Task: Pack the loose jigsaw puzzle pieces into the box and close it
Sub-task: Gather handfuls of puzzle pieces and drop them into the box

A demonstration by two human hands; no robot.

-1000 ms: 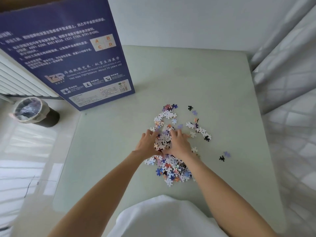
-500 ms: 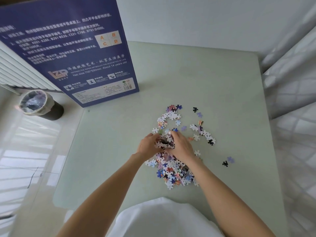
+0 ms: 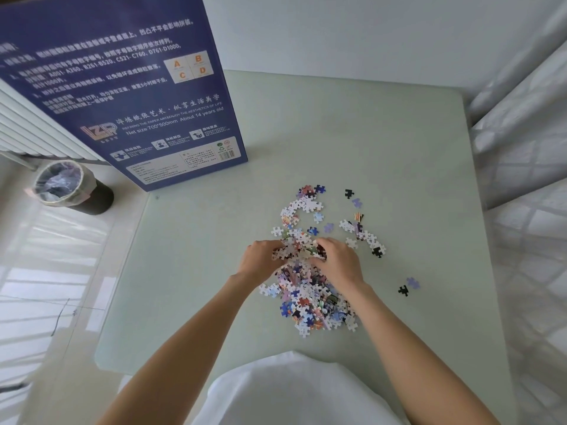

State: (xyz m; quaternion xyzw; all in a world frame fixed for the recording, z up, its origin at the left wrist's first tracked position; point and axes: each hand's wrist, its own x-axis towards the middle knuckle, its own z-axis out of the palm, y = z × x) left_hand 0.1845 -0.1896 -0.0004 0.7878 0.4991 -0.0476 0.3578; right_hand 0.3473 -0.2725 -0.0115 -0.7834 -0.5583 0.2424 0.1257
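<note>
Loose jigsaw pieces lie in a heap point(image 3: 313, 299) on the pale green table point(image 3: 383, 154), with more scattered pieces point(image 3: 306, 207) farther back and to the right. My left hand point(image 3: 260, 260) and my right hand point(image 3: 339, 260) cup a bunch of pieces point(image 3: 299, 251) between them, fingers curled round it, just above the heap. The blue puzzle box point(image 3: 122, 93) stands upright at the table's back left corner, its printed back facing me. Its opening is out of sight.
Two stray pieces point(image 3: 408, 286) lie apart at the right. A lined waste bin point(image 3: 70, 188) stands on the floor to the left, beside a white radiator point(image 3: 27, 130). A quilted white bed cover point(image 3: 527, 194) borders the table on the right.
My hands have closed in on each other and drawn a bunch of pieces together, pulling it slightly toward me over the heap. The camera has tilted a little.
</note>
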